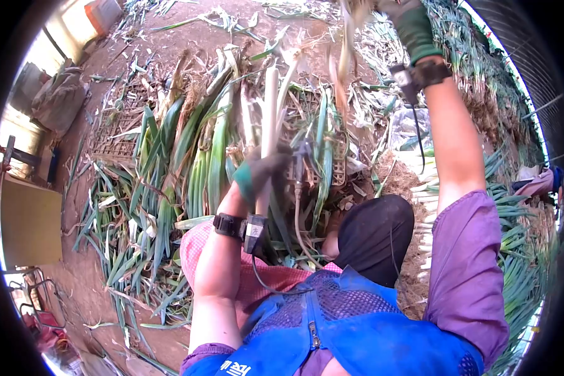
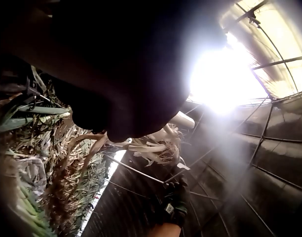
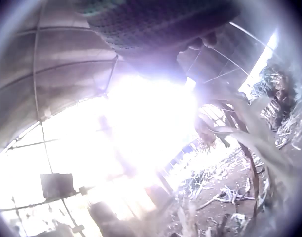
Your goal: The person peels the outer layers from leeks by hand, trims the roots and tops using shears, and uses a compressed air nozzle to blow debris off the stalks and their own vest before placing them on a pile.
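Curled round the pale shaft of a leek (image 1: 270,103), the gloved fingers of the left hand (image 1: 261,174) hold it out in front of the person's lap, its upper end rising past the fist. The gloved right hand (image 1: 413,31) is raised well apart from it, at the top of the head view, beside blurred dry leaves (image 1: 346,53); I can't tell how far its fingers are closed or whether they have hold of those leaves. Just beside the left hand, a hose (image 1: 298,216) runs down towards the lap. Leafy leeks (image 1: 197,169) lie heaped on the left, and more, with white stems (image 1: 427,219), lie along the right.
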### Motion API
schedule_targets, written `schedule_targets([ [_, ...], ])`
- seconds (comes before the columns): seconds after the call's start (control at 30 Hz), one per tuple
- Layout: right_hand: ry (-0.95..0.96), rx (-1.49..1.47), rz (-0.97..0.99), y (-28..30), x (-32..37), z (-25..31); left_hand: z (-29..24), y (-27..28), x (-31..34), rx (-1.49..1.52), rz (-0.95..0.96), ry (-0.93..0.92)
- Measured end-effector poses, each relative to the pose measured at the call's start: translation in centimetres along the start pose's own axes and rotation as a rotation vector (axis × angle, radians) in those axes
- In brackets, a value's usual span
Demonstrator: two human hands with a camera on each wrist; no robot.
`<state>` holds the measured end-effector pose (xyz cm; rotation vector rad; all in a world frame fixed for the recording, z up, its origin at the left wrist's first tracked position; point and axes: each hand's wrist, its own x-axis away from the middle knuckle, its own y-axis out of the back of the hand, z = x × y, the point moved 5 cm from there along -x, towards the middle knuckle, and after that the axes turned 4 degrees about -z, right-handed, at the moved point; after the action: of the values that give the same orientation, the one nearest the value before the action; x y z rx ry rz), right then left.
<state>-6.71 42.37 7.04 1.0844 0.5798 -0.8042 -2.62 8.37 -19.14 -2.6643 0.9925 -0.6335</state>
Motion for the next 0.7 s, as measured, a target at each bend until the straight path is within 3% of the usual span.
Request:
schedule_targets([
  [0.03, -0.089, -0.191, -0.051, 1.3, -1.3, 1.5, -0.2, 0.0, 0.0, 0.008, -0.003, -0.002],
  [0.07, -0.103, -0.309, 0.119, 0.8, -1.3, 3.0, -0.3, -0.1, 0.0, 0.018, -0.003, -0.005],
  [0.1, 0.478, 0.104, 0.177, -0.6, -1.0, 4.9, -0.3, -0.3, 0.0, 0.031, -0.002, -0.005],
  [0.17, 0.977, 0.397, 0.372, -4.7, 3.9, 5.9, -0.3, -0.7, -0.1, 0.029, 0.082, -0.007],
  [0.2, 0.765, 0.188, 0.665, -6.4, 6.1, 5.1, -0.3, -0.8, -0.2, 0.026, 0.122, -0.009],
  [0.27, 0.248, -0.247, 1.056, -8.4, 10.2, 3.8, -1.1, -1.4, 0.4, 0.005, 0.194, 0.017],
  [0.3, -0.033, -0.47, 1.173, -8.6, 11.9, 3.5, -1.0, -1.7, 0.7, 0.015, 0.204, 0.018],
  [0.33, -0.111, -0.665, 1.121, -7.9, 13.5, 4.8, -1.0, -1.7, 0.9, 0.024, 0.212, 0.02],
  [0.37, -0.581, -0.551, 1.157, -7.9, 14.1, 5.1, -0.9, -1.5, 1.0, -0.007, 0.21, 0.039],
  [0.43, -0.069, 0.059, 0.983, -7.5, 10.2, 1.7, -1.5, -1.1, 1.7, -0.001, 0.165, 0.061],
  [0.47, 0.078, 0.543, 0.749, -6.9, 6.8, -2.6, -1.7, -0.9, 2.0, 0.002, 0.147, 0.073],
  [0.53, -0.054, 0.532, 0.464, -0.7, 2.5, -9.1, -1.8, -0.6, 2.1, 0.023, 0.13, 0.033],
  [0.57, -0.063, 0.763, 0.587, 0.5, 0.0, -14.4, -2.1, -0.8, 2.4, 0.065, 0.109, 0.005],
  [0.63, 0.603, 0.714, 0.59, -0.2, 1.0, -12.7, -2.1, -0.8, 2.5, 0.138, 0.097, -0.025],
  [0.7, 0.671, 0.004, 0.711, -0.5, 8.1, -4.1, -0.8, -0.6, 0.7, 0.103, 0.144, -0.014],
])
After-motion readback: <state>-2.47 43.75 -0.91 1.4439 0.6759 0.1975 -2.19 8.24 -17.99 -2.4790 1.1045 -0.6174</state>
